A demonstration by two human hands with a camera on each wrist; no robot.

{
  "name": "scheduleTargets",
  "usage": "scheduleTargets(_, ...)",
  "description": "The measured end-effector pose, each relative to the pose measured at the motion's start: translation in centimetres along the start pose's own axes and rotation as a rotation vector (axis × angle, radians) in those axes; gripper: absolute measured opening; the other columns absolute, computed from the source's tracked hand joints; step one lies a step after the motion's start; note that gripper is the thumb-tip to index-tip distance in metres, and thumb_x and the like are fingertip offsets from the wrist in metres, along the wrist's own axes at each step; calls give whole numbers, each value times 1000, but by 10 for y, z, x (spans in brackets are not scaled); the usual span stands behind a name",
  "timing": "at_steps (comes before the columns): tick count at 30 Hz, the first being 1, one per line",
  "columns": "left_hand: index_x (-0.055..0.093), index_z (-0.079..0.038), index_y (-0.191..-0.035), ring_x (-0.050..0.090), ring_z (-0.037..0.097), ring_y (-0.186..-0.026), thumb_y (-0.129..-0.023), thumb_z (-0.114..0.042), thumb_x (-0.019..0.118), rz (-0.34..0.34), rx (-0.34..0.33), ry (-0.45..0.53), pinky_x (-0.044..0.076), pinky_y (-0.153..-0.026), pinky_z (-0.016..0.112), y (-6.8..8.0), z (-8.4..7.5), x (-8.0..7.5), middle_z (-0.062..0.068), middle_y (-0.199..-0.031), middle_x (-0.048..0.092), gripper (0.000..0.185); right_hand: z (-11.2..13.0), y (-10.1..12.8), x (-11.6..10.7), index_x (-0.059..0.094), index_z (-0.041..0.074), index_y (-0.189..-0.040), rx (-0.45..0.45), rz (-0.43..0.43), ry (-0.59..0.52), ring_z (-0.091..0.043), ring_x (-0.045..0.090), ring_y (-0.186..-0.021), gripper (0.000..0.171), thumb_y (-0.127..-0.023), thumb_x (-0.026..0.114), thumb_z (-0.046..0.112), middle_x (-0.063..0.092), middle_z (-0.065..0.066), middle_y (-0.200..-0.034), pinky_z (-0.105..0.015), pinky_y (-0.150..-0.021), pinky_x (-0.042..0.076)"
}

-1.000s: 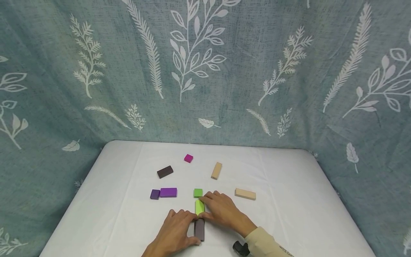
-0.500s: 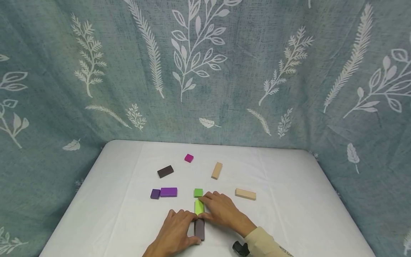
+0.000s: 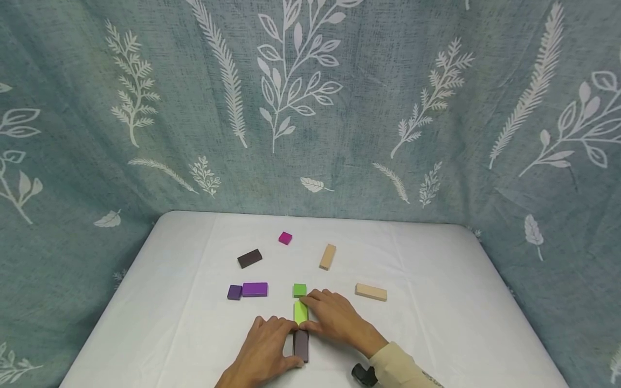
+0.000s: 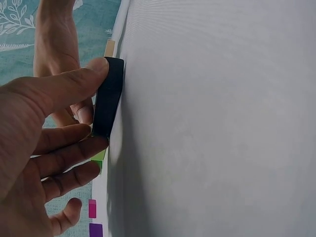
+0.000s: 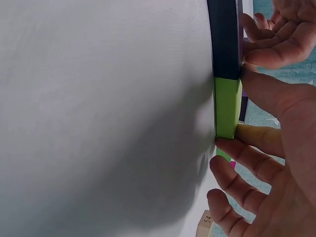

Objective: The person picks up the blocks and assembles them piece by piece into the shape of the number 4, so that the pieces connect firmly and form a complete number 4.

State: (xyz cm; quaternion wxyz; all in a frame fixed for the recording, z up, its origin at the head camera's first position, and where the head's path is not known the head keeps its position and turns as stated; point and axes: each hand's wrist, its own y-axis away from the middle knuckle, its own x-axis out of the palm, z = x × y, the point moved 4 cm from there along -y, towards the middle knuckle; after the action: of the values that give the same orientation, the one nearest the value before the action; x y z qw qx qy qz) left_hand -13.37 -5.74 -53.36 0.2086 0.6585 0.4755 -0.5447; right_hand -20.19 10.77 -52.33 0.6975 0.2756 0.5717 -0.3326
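On the white table [image 3: 436, 323], a dark brown block [image 3: 301, 346] lies end to end with a lime green block [image 3: 301, 311]. My left hand [image 3: 289, 345] holds the dark block [image 4: 109, 94] between thumb and fingers. My right hand [image 3: 315, 312] pinches the lime block [image 5: 227, 106] between thumb and forefinger, and the dark block [image 5: 224, 39] butts against it. A small green square block [image 3: 299, 290] sits just beyond the lime block, close to my right fingertips.
Farther back lie a purple block [image 3: 254, 289] next to a small dark purple one [image 3: 234, 292], another dark brown block [image 3: 249, 258], a magenta cube [image 3: 285, 237] and two tan blocks [image 3: 327, 256] [image 3: 371, 292]. A leaf-patterned curtain [image 3: 310, 108] hangs behind.
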Motion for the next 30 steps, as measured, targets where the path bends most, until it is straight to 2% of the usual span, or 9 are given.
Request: scheduleTargets(30,69,-16,-113,55,11,-84,-68,-55,86,-45,15,-33,36,-77,34,2,-4,-2,-7,-99,67,62,-1,2,5,62,15,-138,23,9,-15,-15,58,-103,62,-92,67,56,62,3,-130,-38,-84,49)
